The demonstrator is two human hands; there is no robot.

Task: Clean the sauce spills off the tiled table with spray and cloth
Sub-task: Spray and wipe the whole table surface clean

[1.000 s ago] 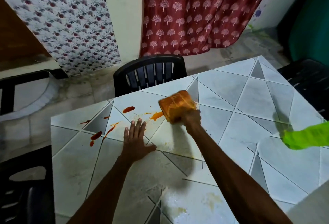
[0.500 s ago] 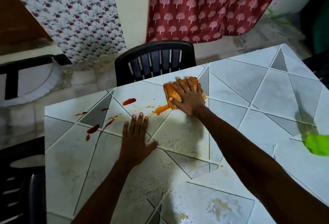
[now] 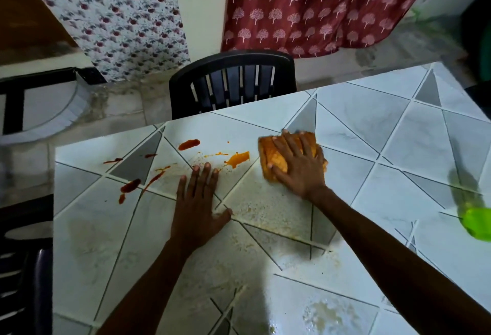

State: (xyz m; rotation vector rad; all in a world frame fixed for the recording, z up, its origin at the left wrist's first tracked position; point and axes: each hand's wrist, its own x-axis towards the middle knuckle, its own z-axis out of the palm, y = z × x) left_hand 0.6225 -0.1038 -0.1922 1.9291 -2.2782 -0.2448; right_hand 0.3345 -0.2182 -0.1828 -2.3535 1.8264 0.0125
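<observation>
- Nearest, a left hand (image 3: 198, 209) lies flat on the tiled bench (image 3: 372, 175), fingers spread, holding nothing.
- Beyond, the right hand (image 3: 297, 167) presses an orange cloth (image 3: 276, 157) down, fingers splayed over it; soft and sodden, it is probably best gripped bunched from above.
- Farther left, sauce spills (image 3: 236, 159) remain unwiped.
- Rightmost, a green spray bottle (image 3: 478, 223) stands blurred.
</observation>
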